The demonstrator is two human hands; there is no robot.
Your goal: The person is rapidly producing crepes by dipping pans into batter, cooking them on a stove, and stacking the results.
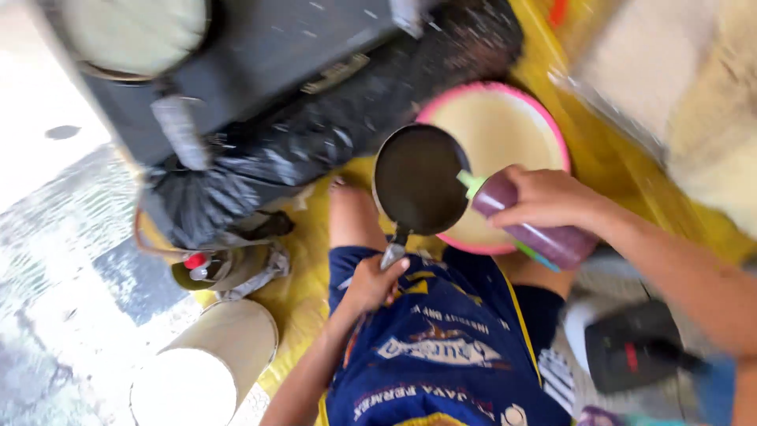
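A: While the left hand (371, 282) grips the small dark pan (420, 180) by its handle at frame centre, what holds the purple bottle (530, 222)?

B: Right hand (548, 199), fingers wrapped (over pink-rimmed bowl (544, 118)).

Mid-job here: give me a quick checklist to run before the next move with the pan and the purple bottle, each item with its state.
1. Left hand grips the handle of the small dark pan: ok.
2. Pan sits level over the pink-rimmed basin: cannot tell, view is blurred.
3. Right hand wraps the purple bottle firmly: ok.
4. Bottle's green tip points at the pan's rim: ok.
5. Tip is open: cannot tell.
6. Pan's inside is free of liquid: cannot tell, it only looks dark.
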